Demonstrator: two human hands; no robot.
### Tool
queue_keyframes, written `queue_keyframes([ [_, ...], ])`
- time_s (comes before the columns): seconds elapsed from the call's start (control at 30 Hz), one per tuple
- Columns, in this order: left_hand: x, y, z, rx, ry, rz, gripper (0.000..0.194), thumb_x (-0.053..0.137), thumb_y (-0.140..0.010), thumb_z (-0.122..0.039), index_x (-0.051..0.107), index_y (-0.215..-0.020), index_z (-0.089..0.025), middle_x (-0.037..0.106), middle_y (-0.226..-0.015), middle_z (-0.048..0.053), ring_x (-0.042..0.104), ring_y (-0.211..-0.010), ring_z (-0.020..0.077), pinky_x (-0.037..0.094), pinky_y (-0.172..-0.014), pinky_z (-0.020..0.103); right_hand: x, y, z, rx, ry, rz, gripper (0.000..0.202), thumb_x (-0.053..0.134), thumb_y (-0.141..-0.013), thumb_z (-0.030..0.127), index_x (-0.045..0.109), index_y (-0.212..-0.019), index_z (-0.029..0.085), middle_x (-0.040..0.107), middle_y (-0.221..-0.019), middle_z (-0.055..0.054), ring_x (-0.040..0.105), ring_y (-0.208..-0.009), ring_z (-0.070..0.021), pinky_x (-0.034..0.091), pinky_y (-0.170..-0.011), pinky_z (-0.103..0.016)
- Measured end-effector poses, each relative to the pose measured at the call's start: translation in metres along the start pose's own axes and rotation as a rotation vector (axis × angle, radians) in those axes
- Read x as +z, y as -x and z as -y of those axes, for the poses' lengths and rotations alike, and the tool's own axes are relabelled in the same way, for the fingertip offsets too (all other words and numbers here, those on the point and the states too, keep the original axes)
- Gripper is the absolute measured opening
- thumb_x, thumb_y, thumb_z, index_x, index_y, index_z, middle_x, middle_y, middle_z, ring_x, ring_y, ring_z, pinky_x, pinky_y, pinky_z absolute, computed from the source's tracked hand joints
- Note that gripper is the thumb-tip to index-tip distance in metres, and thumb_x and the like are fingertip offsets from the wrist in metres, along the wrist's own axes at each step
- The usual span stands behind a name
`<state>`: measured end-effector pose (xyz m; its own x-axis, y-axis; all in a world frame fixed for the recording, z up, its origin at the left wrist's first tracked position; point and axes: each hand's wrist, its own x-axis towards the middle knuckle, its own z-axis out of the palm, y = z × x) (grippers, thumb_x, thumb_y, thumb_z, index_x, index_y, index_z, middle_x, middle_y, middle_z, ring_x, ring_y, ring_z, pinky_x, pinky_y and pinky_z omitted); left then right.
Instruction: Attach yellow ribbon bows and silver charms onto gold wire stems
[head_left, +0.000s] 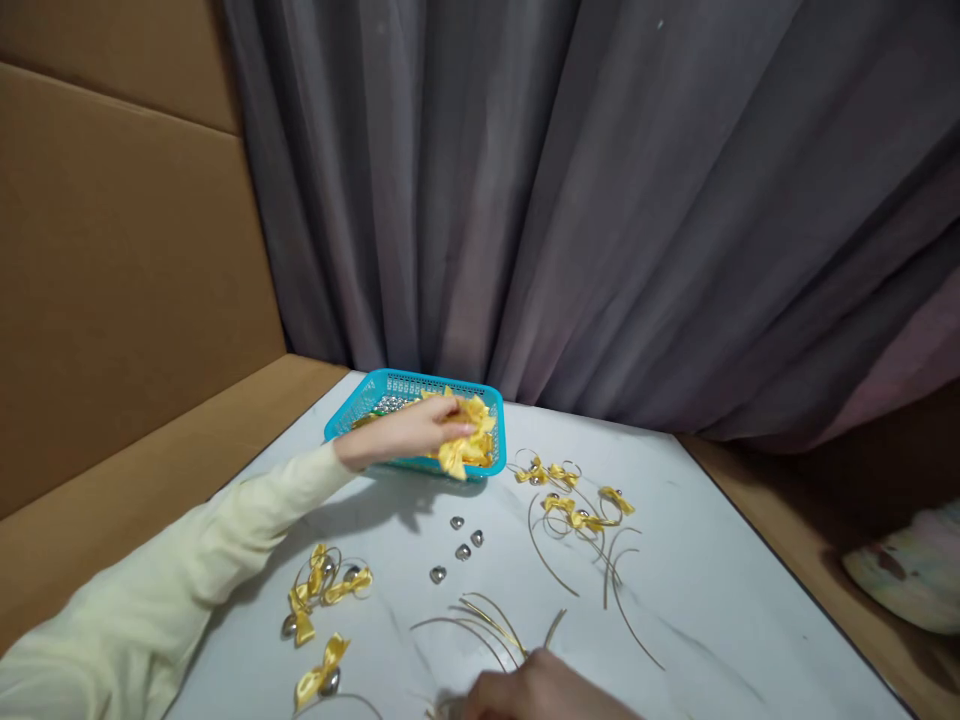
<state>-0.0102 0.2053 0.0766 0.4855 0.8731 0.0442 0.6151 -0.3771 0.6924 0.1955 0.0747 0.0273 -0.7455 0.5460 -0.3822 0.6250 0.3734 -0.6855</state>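
My left hand (pixel 420 428), in a pale yellow sleeve, reaches over the turquoise plastic basket (pixel 491 400). Its fingers are closed on several yellow ribbon bows (pixel 463 455) above the basket's near right corner. At the bottom edge my right hand (pixel 536 690) is curled and partly cut off by the frame. Several thin gold cords (pixel 487 620) lie right beside it, one end showing just behind the knuckles; what its fingers hold is hidden. Between the hands, several silver heart-shaped beads (pixel 463 551) are on the white marbled table (pixel 705 560).
At the right, bows tied on cords with silver beads (pixel 574 510) lie near loose cords (pixel 622 580). More bow pieces (pixel 319 590) are by my left forearm. A grey curtain (pixel 525 200) hangs behind the table, and cardboard (pixel 127 270) stands at the left.
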Motion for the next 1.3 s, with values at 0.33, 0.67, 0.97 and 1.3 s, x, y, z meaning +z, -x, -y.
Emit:
queue_keyframes([
  [0.33, 0.038, 0.082, -0.002, -0.009, 0.082, 0.388, 0.022, 0.043, -0.088, -0.033, 0.056, -0.083, -0.016, 0.056, -0.076, 0.000, 0.051, -0.068, 0.0140, 0.037, -0.059, 0.023, -0.039, -0.018, 0.016, -0.021, 0.044, -0.529, 0.024, 0.058, -0.081, 0.032, 0.060, -0.099, 0.017, 0.068, -0.084, -0.006, 0.060, -0.070, -0.0165, 0.043, -0.065, -0.028],
  [0.67, 0.032, 0.090, -0.003, 0.021, -0.025, 0.061, 0.055, 0.064, -0.072, -0.052, 0.043, -0.115, -0.025, 0.049, -0.120, 0.005, 0.046, -0.107, 0.0238, 0.039, -0.087, 0.035, -0.048, -0.037, 0.011, -0.051, -0.886, -0.402, 0.020, 0.060, -0.077, 0.028, 0.045, -0.087, 0.019, 0.058, -0.056, 0.005, 0.043, -0.037, -0.0059, 0.034, -0.032, -0.015],
  [0.97, 0.047, 0.094, -0.019, 0.025, 0.147, -0.103, 0.016, 0.047, -0.089, -0.031, 0.056, -0.083, -0.020, 0.063, -0.080, -0.001, 0.055, -0.072, 0.0138, 0.042, -0.067, 0.025, -0.054, -0.029, 0.013, -0.075, -0.739, -0.416, 0.027, 0.054, -0.083, 0.043, 0.055, -0.085, 0.016, 0.058, -0.071, -0.001, 0.049, -0.049, -0.0069, 0.043, -0.038, -0.017],
  [1.3, 0.037, 0.090, -0.018, -0.017, 0.374, 0.034, 0.011, 0.051, -0.086, -0.028, 0.057, -0.089, -0.019, 0.065, -0.085, 0.000, 0.059, -0.079, 0.0146, 0.043, -0.070, 0.026, -0.055, -0.016, 0.018, -0.249, -0.337, -0.448, 0.005, 0.054, -0.084, 0.020, 0.057, -0.082, 0.017, 0.060, -0.070, 0.002, 0.055, -0.058, -0.0077, 0.046, -0.057, -0.020],
])
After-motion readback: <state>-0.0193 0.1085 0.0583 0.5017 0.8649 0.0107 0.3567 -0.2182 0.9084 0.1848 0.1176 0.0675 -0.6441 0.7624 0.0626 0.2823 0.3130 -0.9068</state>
